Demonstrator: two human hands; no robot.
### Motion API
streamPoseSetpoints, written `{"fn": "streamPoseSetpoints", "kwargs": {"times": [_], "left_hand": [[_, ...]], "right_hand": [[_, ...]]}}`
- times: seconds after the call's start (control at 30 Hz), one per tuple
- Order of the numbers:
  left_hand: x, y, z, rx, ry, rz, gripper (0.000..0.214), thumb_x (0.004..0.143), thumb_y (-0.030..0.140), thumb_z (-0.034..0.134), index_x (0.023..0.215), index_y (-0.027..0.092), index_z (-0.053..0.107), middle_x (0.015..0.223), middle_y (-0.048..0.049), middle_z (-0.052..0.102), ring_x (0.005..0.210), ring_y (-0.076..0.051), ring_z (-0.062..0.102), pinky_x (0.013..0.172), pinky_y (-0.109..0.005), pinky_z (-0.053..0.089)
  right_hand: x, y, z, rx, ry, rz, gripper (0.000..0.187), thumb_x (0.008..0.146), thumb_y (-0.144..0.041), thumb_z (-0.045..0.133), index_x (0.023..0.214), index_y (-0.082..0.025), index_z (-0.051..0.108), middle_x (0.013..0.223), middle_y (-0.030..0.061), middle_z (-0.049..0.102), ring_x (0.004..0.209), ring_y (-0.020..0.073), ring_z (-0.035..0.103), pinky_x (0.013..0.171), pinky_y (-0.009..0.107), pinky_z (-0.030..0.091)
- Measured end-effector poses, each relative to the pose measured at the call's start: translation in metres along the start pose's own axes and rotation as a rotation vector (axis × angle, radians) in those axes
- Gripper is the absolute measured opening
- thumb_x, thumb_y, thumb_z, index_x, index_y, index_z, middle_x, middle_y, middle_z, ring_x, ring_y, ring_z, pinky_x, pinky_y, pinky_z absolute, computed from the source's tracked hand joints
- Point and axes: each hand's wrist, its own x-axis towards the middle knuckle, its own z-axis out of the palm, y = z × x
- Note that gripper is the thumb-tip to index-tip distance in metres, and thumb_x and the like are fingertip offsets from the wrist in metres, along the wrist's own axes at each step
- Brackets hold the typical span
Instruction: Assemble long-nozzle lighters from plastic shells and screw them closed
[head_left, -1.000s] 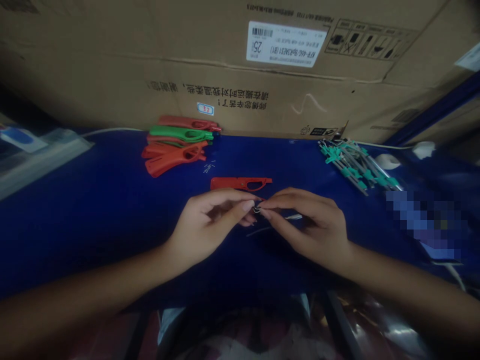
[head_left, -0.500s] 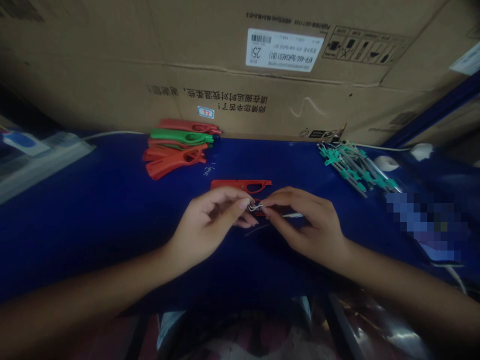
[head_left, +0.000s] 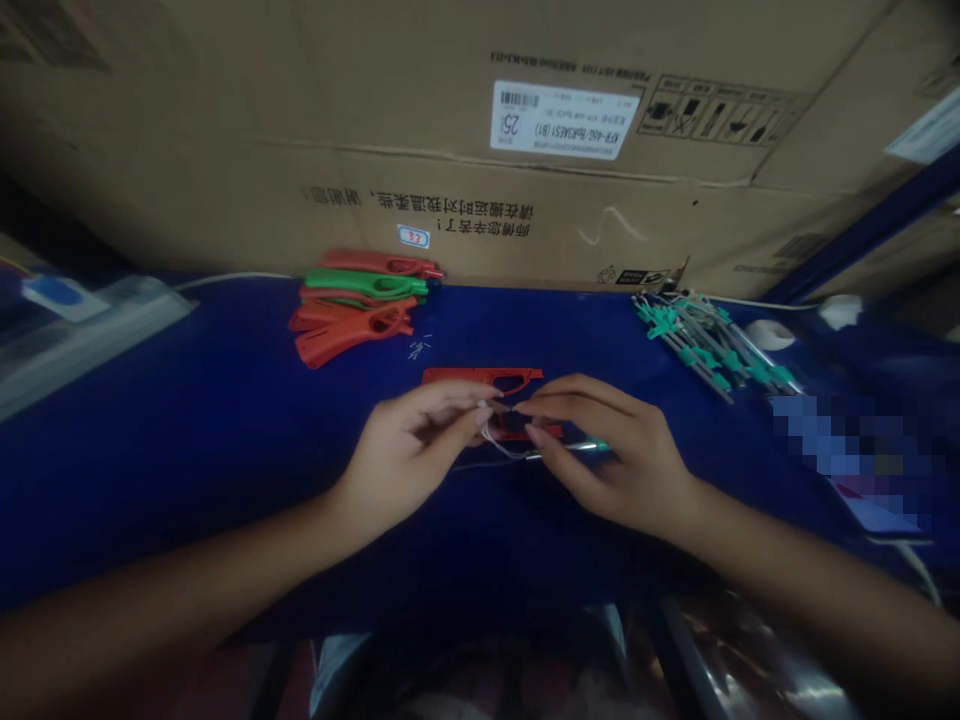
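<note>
My left hand (head_left: 424, 435) pinches a thin white wire (head_left: 489, 436) between thumb and forefinger. The wire droops toward a slim metal tube (head_left: 551, 454) with a teal part, partly behind my right fingers. My right hand (head_left: 619, 440) hovers opposite, thumb and forefinger slightly apart near the wire's end; nothing shows clearly between them. Behind both hands lies a red plastic gun-shaped handle shell (head_left: 480, 376) with a trigger loop. Another red shell piece (head_left: 551, 431) is mostly hidden by my fingers.
Red and green handle shells (head_left: 356, 290) are piled at the back left, with small metal pins (head_left: 420, 347) beside them. Several metal tubes with teal parts (head_left: 709, 345) lie back right. A cardboard box (head_left: 300, 100) stands behind the blue table (head_left: 225, 480). A phone-like device (head_left: 881, 515) lies right.
My right fingers have let go of the white wire, which now hangs lower from my left fingers. More of the metal tube shows. The view has tilted slightly.
</note>
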Motion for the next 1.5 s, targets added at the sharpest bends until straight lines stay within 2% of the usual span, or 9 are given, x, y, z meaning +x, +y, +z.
{"fn": "streamPoseSetpoints", "kwargs": {"times": [0.1, 0.2, 0.37, 0.47, 0.6, 0.77, 0.97, 1.17, 1.5], "left_hand": [[0.003, -0.001, -0.006, 0.288, 0.035, 0.253, 0.02, 0.089, 0.017, 0.071, 0.108, 0.02, 0.075, 0.096, -0.0014, 0.08, 0.08, -0.013, 0.077, 0.077, -0.018, 0.063], [0.007, 0.003, -0.012, 0.508, 0.028, 0.537, 0.02, 0.088, 0.01, 0.07, 0.105, 0.02, 0.076, 0.102, -0.0019, 0.08, 0.088, -0.013, 0.076, 0.086, -0.02, 0.06], [0.011, 0.01, -0.018, 0.57, 0.037, 0.692, 0.022, 0.089, 0.006, 0.066, 0.103, 0.019, 0.076, 0.099, -0.002, 0.08, 0.087, -0.012, 0.076, 0.086, -0.02, 0.06], [0.011, 0.01, -0.018, 0.56, 0.042, 0.599, 0.018, 0.091, 0.013, 0.066, 0.102, 0.022, 0.077, 0.101, -0.001, 0.08, 0.087, -0.015, 0.076, 0.085, -0.024, 0.061], [0.01, 0.009, -0.014, 0.447, 0.07, 0.312, 0.013, 0.091, 0.026, 0.069, 0.099, 0.024, 0.078, 0.098, -0.0021, 0.081, 0.08, -0.017, 0.076, 0.079, -0.027, 0.063], [0.011, 0.007, -0.012, 0.215, 0.072, 0.128, 0.017, 0.085, 0.03, 0.075, 0.098, 0.018, 0.077, 0.094, -0.0055, 0.08, 0.082, -0.018, 0.076, 0.076, -0.027, 0.063], [0.015, 0.009, -0.015, 0.025, 0.051, -0.028, 0.023, 0.082, 0.031, 0.08, 0.1, 0.017, 0.077, 0.098, -0.006, 0.081, 0.088, -0.02, 0.077, 0.087, -0.032, 0.063], [0.018, 0.006, -0.017, -0.05, 0.057, -0.066, 0.021, 0.081, 0.025, 0.081, 0.1, 0.019, 0.078, 0.103, -0.0046, 0.08, 0.095, -0.019, 0.076, 0.092, -0.03, 0.061], [0.023, -0.002, -0.022, 0.23, -0.036, -0.036, 0.022, 0.08, 0.033, 0.081, 0.097, 0.02, 0.079, 0.102, -0.0063, 0.08, 0.092, -0.022, 0.076, 0.09, -0.035, 0.062]], "right_hand": [[0.003, 0.008, -0.011, -0.073, -0.102, 0.069, 0.018, 0.092, -0.012, 0.061, 0.107, -0.014, 0.069, 0.104, 0.0099, 0.07, 0.096, 0.0181, 0.066, 0.086, 0.032, 0.056], [0.007, 0.015, -0.024, -0.132, -0.333, 0.126, 0.014, 0.093, -0.019, 0.06, 0.103, -0.017, 0.069, 0.098, 0.0081, 0.07, 0.094, 0.0205, 0.065, 0.085, 0.036, 0.054], [0.012, 0.02, -0.034, -0.12, -0.596, 0.146, 0.016, 0.091, -0.032, 0.067, 0.102, -0.021, 0.068, 0.1, 0.0055, 0.069, 0.092, 0.0196, 0.063, 0.082, 0.033, 0.05], [0.01, 0.02, -0.028, -0.108, -0.666, 0.136, 0.021, 0.088, -0.039, 0.071, 0.095, -0.02, 0.066, 0.094, 0.0039, 0.067, 0.085, 0.0179, 0.062, 0.076, 0.03, 0.047], [0.006, 0.023, -0.021, -0.111, -0.699, 0.119, 0.006, 0.092, -0.025, 0.066, 0.091, -0.02, 0.064, 0.09, 0.0019, 0.065, 0.082, 0.0156, 0.061, 0.073, 0.028, 0.044], [0.005, 0.028, -0.024, -0.163, -0.654, 0.149, 0.004, 0.094, -0.023, 0.06, 0.091, -0.02, 0.062, 0.084, 0.0008, 0.064, 0.072, 0.0139, 0.059, 0.065, 0.026, 0.04], [0.005, 0.033, -0.028, -0.365, -0.555, 0.057, 0.008, 0.094, -0.023, 0.056, 0.092, -0.018, 0.062, 0.081, 0.0033, 0.065, 0.073, 0.0175, 0.061, 0.067, 0.03, 0.04], [0.008, 0.041, -0.034, -0.32, -0.502, 0.019, 0.016, 0.098, -0.031, 0.059, 0.092, -0.017, 0.065, 0.081, 0.0046, 0.067, 0.073, 0.0175, 0.063, 0.067, 0.029, 0.043], [0.014, 0.046, -0.049, 0.0, -0.621, 0.181, 0.012, 0.094, -0.026, 0.063, 0.101, -0.019, 0.071, 0.091, 0.0026, 0.074, 0.077, 0.0134, 0.068, 0.069, 0.024, 0.048]]}}
